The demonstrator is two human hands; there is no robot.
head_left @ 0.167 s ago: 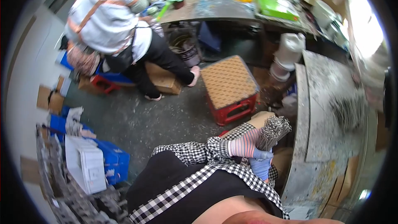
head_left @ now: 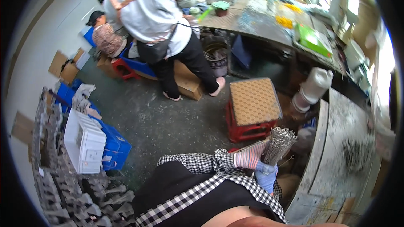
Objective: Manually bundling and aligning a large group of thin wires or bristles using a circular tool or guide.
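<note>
My left hand (head_left: 249,155), in a striped glove with blue fingertips, is closed around a thick bundle of thin metal wires (head_left: 277,146). The bundle stands tilted, its curled, looped ends up. Just below, my right hand (head_left: 266,180), in a light blue glove, sits against the left fingertips. From beside its fingers a single looped wire (head_left: 292,157) sticks out to the right. The right fingers are partly hidden, but they look closed on that wire. Both sleeves are black-and-white checked.
A red stool (head_left: 256,103) with a woven-pattern top stands ahead. More wires (head_left: 357,153) lie on the grey board (head_left: 343,122) at right. White and blue bins (head_left: 86,143) stand left. A person (head_left: 151,10) stands at the far workbench (head_left: 265,23); another person (head_left: 110,40) sits behind.
The view has swung, so the stool, bench and co-worker sit further right. The single looped wire now shows beside my right hand. My left hand keeps its hold on the bundle.
</note>
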